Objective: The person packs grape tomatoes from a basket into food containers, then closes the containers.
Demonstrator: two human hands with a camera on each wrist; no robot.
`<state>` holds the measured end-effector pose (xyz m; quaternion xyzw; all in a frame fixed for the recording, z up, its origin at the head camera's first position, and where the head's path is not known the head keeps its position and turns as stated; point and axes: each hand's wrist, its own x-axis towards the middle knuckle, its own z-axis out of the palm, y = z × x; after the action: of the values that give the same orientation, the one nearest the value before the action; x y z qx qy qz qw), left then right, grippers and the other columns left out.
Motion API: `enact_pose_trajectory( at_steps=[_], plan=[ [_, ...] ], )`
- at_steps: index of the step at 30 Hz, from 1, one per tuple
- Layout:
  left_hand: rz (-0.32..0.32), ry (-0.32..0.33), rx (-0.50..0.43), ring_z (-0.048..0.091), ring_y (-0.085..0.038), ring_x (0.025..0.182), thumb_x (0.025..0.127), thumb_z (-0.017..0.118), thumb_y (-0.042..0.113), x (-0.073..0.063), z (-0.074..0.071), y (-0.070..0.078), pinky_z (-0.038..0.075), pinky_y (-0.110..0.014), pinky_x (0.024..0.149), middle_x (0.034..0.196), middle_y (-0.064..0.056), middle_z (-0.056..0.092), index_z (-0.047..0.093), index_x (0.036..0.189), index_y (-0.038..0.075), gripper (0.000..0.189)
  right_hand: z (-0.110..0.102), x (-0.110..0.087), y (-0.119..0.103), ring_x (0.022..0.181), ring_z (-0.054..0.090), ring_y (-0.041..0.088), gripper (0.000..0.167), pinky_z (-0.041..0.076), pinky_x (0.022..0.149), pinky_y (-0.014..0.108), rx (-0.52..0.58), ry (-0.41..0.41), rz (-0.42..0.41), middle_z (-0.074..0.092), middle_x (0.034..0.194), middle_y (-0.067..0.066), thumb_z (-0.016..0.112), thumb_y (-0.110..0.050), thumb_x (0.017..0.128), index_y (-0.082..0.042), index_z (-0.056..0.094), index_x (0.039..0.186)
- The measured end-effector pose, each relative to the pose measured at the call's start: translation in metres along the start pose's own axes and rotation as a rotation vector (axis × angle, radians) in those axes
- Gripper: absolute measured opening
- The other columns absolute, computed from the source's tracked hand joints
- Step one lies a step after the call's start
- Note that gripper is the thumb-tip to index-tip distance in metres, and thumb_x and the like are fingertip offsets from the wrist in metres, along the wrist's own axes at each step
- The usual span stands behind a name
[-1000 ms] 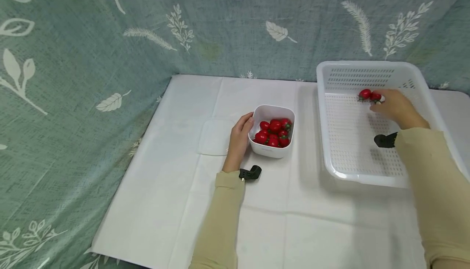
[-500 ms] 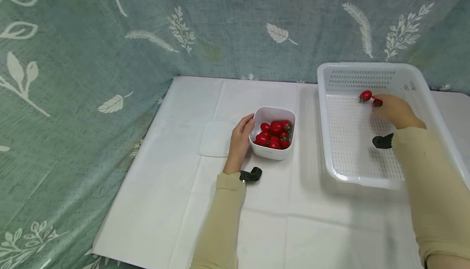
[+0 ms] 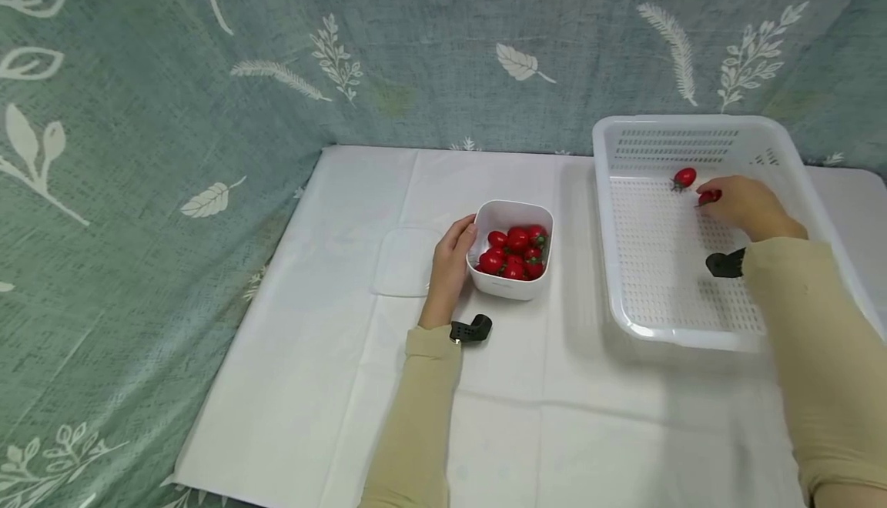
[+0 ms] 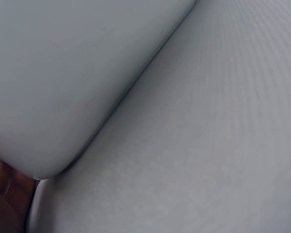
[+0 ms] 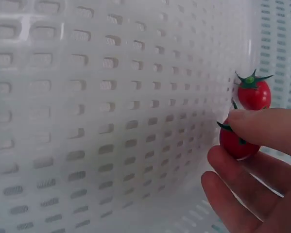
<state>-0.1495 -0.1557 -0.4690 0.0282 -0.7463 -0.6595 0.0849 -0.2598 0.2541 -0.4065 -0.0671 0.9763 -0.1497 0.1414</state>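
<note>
In the head view my left hand (image 3: pixel 450 265) holds the left side of a small white square container (image 3: pixel 509 288). Several red cherry tomatoes (image 3: pixel 514 252) lie inside it, some with green stems. The left wrist view shows mostly the container's smooth wall (image 4: pixel 62 73), with a bit of the hand at the lower left. Over the white perforated basket (image 3: pixel 605 246), my right hand (image 3: pixel 751 206) pinches one cherry tomato (image 5: pixel 237 141) between thumb and fingers. Another cherry tomato (image 5: pixel 254 93) with a green calyx lies in the basket just beyond it.
A clear flat lid (image 3: pixel 402 262) lies on the white-covered table (image 3: pixel 298 385), left of the left hand. Green leaf-patterned cloth (image 3: pixel 430 46) hangs behind and at the left. The basket's raised rim stands between the container and the right hand.
The right hand has taken hold of one of the two tomatoes in the basket and drawn it slightly away from the other. The left hand and container stay in place.
</note>
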Motion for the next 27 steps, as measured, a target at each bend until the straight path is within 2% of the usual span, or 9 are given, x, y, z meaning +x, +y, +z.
enact_pose_trajectory(
  at_steps=[5, 13, 21, 27],
  plan=[
    [-0.007, -0.007, -0.005, 0.046, -0.005, 0.112, 0.088, 0.048, 0.046, 0.0, -0.002, 0.0, 0.034, -0.028, 0.097, 0.121, 0.009, 0.054, 0.055, 0.121, 0.024, 0.041, -0.006, -0.004, -0.007, 0.093, 0.044, 0.04, 0.043, 0.036, 0.079, 0.056, -0.004, -0.028, -0.02, 0.049, 0.109, 0.029, 0.058, -0.02, 0.084, 0.005, 0.049, 0.118],
    [0.003, -0.013, -0.02, 0.046, -0.005, 0.112, 0.089, 0.048, 0.044, 0.0, 0.0, 0.0, 0.034, -0.026, 0.096, 0.12, 0.01, 0.054, 0.056, 0.121, 0.024, 0.038, -0.015, -0.011, -0.019, 0.082, 0.045, 0.035, 0.047, 0.04, 0.068, 0.047, -0.001, -0.043, -0.022, 0.051, 0.099, 0.026, 0.059, -0.022, 0.085, 0.006, 0.048, 0.121],
    [0.016, 0.005, -0.009, 0.047, -0.005, 0.11, 0.088, 0.047, 0.048, -0.001, 0.001, 0.003, 0.035, -0.026, 0.095, 0.12, 0.006, 0.055, 0.056, 0.12, 0.02, 0.044, -0.023, -0.023, -0.034, 0.088, 0.037, 0.036, 0.051, 0.036, 0.068, 0.046, 0.025, -0.005, -0.052, 0.039, 0.105, 0.029, 0.056, -0.027, 0.088, 0.004, 0.045, 0.127],
    [0.015, 0.009, -0.007, 0.047, -0.004, 0.11, 0.087, 0.047, 0.05, 0.002, 0.003, -0.003, 0.034, -0.026, 0.095, 0.119, 0.009, 0.055, 0.057, 0.119, 0.024, 0.042, -0.025, -0.032, -0.043, 0.097, 0.036, 0.039, 0.053, 0.035, 0.073, 0.052, 0.037, 0.096, -0.128, 0.042, 0.109, 0.029, 0.051, -0.036, 0.09, 0.001, 0.046, 0.127]
  ],
)
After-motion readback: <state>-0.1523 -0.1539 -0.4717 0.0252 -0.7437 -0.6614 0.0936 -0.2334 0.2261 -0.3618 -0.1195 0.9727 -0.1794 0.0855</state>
